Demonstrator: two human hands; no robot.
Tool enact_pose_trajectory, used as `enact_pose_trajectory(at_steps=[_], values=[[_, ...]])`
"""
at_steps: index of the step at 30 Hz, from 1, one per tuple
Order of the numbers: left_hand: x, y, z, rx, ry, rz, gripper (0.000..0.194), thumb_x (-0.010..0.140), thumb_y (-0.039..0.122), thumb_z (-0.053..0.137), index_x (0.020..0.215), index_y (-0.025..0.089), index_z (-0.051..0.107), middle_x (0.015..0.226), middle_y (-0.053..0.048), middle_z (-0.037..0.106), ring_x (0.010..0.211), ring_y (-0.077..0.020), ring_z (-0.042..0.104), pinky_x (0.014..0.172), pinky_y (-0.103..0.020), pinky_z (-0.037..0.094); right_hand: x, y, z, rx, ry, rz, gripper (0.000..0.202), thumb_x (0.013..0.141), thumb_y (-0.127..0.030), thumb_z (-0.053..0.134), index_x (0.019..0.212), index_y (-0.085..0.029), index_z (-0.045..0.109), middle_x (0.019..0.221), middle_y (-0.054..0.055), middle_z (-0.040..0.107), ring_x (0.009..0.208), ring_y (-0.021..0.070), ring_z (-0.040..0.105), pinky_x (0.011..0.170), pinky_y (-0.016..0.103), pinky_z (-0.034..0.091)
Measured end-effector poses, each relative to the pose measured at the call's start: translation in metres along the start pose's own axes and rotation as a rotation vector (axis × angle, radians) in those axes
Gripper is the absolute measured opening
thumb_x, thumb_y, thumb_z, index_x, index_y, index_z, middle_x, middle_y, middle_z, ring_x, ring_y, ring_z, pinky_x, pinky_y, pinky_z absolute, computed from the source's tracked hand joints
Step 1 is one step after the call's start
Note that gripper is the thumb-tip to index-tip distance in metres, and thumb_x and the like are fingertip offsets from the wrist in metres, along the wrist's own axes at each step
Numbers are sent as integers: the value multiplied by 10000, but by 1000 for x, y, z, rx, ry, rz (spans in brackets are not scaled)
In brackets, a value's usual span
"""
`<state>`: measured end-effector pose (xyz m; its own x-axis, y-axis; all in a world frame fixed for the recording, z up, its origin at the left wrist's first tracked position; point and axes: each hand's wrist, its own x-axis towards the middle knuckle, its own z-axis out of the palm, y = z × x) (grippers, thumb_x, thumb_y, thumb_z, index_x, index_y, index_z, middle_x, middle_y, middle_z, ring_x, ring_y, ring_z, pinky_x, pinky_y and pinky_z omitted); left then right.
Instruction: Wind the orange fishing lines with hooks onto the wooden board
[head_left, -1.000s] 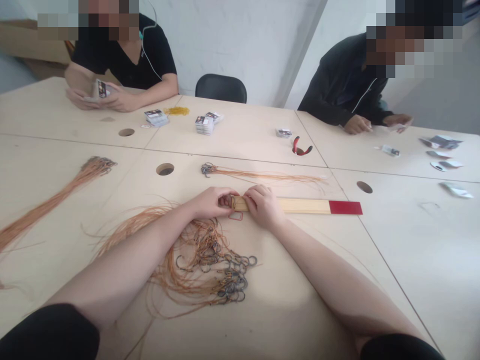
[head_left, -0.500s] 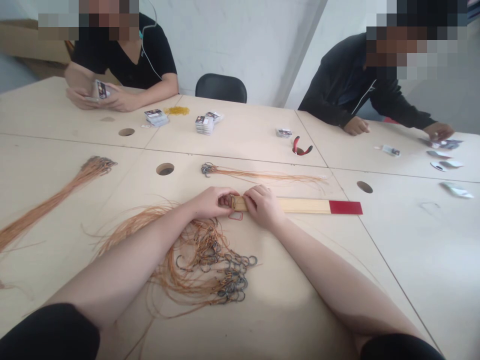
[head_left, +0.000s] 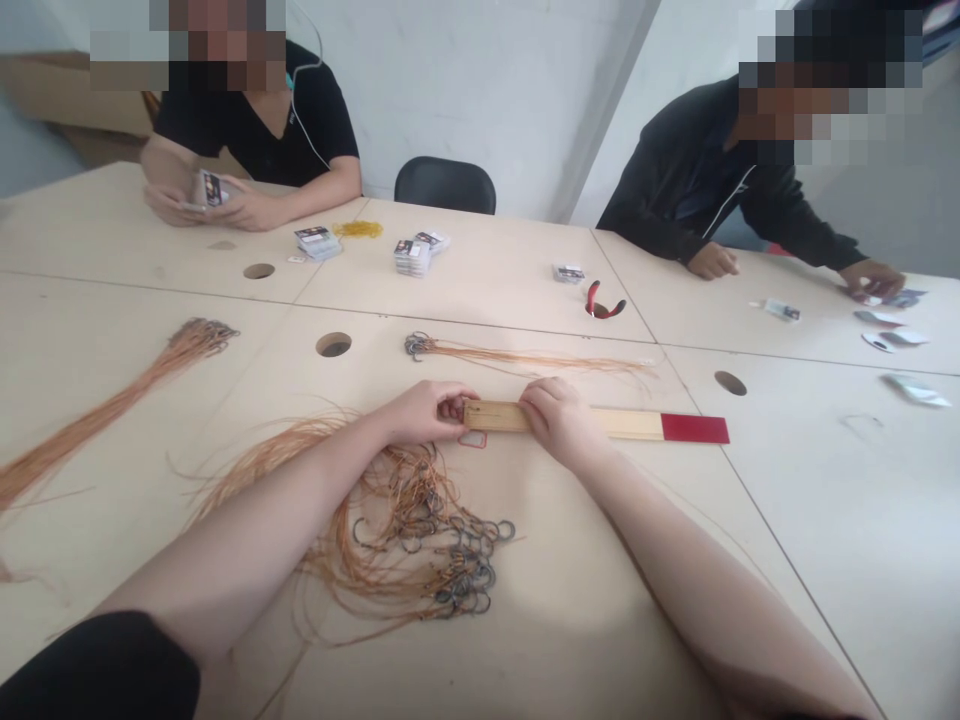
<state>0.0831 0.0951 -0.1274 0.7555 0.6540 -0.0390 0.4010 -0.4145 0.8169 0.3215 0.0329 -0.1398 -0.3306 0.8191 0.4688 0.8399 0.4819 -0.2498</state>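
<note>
A flat wooden strip [head_left: 499, 415] with a red far end [head_left: 695, 428] lies across the table in front of me. My left hand [head_left: 429, 412] is closed at the strip's left end, its fingers curled round that edge. A small dark mark, perhaps a pin or part of a hook, shows on the wood there. My right hand [head_left: 561, 422] is closed over the strip's middle; any line under its fingers is too fine to make out. Below my left forearm sits a tangled pile of fish hooks [head_left: 465, 580] tied to orange line [head_left: 337, 545]. A small red-edged tag [head_left: 473, 439] lies beside the strip.
A bundle of hooks with orange lines [head_left: 495, 350] lies beyond the strip, another bundle [head_left: 161, 365] at left. Red-handled pliers [head_left: 604, 302] stand in a table hole. Small packs [head_left: 412, 257] are stacked farther back. Two co-workers [head_left: 259, 125] sit opposite, handling packs.
My right hand has slid right along the strip, away from my left hand, uncovering more wood. My left hand stays at the strip's end. The whole view has shifted slightly.
</note>
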Motion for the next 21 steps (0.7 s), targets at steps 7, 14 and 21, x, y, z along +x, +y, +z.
enact_pose_trajectory(at_steps=[7,14,21], values=[[0,1,1,-41,3,9,475,656,326,675,1092,168,573,727,13,536,638,-96,492,576,-205,409,2,-12,0,35,-23,-69,190,908,-233,394,847,-195,570,916,84,574,892,203,498,799,358,411],[0,2,0,-51,-5,21,472,670,330,659,1100,158,568,741,2,540,661,-106,504,597,-213,427,1,-11,5,66,-11,-52,162,905,-225,402,876,-193,558,939,81,578,896,199,496,802,357,406],[-1,4,-1,-49,-6,42,451,684,268,634,1114,151,566,749,-5,555,662,-105,515,600,-208,434,1,-11,7,127,24,-45,141,895,-206,404,888,-195,544,941,88,571,907,198,504,816,355,418]])
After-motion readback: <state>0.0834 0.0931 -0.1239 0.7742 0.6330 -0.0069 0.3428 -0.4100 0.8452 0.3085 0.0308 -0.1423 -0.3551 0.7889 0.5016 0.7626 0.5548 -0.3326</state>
